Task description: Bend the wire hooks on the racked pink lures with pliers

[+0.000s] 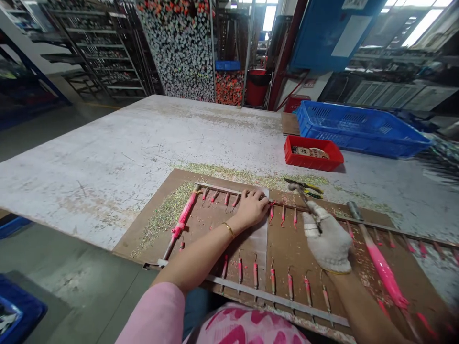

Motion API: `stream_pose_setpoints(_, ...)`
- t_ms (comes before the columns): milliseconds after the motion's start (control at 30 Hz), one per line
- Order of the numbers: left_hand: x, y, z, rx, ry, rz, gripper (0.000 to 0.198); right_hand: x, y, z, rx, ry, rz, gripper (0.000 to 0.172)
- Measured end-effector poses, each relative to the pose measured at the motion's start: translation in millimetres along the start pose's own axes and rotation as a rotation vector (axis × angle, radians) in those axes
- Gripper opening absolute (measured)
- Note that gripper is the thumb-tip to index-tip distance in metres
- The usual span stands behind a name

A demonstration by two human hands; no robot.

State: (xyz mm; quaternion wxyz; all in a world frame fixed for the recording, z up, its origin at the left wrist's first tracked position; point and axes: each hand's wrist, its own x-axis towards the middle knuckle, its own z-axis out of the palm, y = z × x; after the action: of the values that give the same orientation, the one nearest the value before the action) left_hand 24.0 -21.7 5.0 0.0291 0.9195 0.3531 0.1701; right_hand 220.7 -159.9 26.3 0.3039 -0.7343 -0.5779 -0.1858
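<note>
A metal hanging rack [279, 294] with rows of hooks coated in pink lies on a brown board. My left hand [253, 208], bare with a gold bracelet, has its fingers curled over the rack's far bar. To the right, my right hand [327, 239] wears a white knit glove and is closed around a slim metal tool with a knobbed end [294, 187]; its exact kind is unclear. The tool's head points up and left, beyond the bar. Just past it lie yellow-handled pliers [308, 186]. Thick pink coating covers the rack's left side bar [184, 215].
Yellowish-green chips [167, 208] litter the brown board [143, 229] and the white table [118, 148]. A red bin [313, 162] holding a packet and a large blue crate [362, 136] stand at the back right. Another pink-coated bar [383, 267] lies at right.
</note>
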Motion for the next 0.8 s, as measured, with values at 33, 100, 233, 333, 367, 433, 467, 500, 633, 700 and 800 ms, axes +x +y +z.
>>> stream_pose_setpoints(33, 0.0, -0.1, 0.5, -0.001, 0.003, -0.001, 0.029, -0.1, -0.3, 0.3, -0.009, 0.035, 0.002, 0.045)
stream_pose_setpoints(100, 0.0, -0.1, 1.3, -0.007, 0.011, -0.008, 0.028, -0.2, -1.1, 1.8, -0.062, -0.048, -0.081, 0.043)
stream_pose_setpoints(233, -0.3, 0.4, 1.4, -0.004, 0.017, -0.003, 0.028, -1.5, -0.8, 2.6, -0.077, -0.198, -0.161, 0.041)
stream_pose_setpoints(333, -0.5, 0.8, 0.2, 0.002, 0.006, 0.000, 0.029, -2.7, 0.5, 1.2, -0.049, -0.035, -0.025, 0.046)
stream_pose_setpoints(367, -0.5, 0.8, -0.1, 0.002, 0.005, -0.002, 0.029, -2.5, 0.6, 1.3, -0.053, -0.026, -0.014, 0.046)
stream_pose_setpoints(433, -0.5, 0.9, -0.1, -0.002, 0.013, -0.008, 0.029, -1.0, 0.4, 2.3, -0.078, -0.130, -0.066, 0.044)
stream_pose_setpoints(467, -0.5, 0.8, 0.3, -0.003, 0.019, -0.009, 0.029, -0.1, 0.3, 2.9, -0.083, -0.207, -0.105, 0.042)
stream_pose_setpoints(500, -0.6, 0.7, 0.8, -0.003, 0.025, -0.006, 0.029, 0.8, 0.3, 3.3, -0.082, -0.261, -0.130, 0.041)
stream_pose_setpoints(633, -0.6, 0.3, 2.7, -0.006, 0.027, 0.011, 0.028, 0.3, 1.7, 3.5, -0.024, -0.043, -0.026, 0.047)
stream_pose_setpoints(700, -0.5, 0.4, 2.6, 0.000, 0.029, 0.010, 0.028, -1.1, 2.1, 4.2, -0.037, 0.030, 0.004, 0.050)
stream_pose_setpoints(800, -0.4, 0.9, 2.0, 0.011, 0.036, -0.003, 0.029, -1.5, 1.9, 5.8, -0.124, -0.225, -0.094, 0.045)
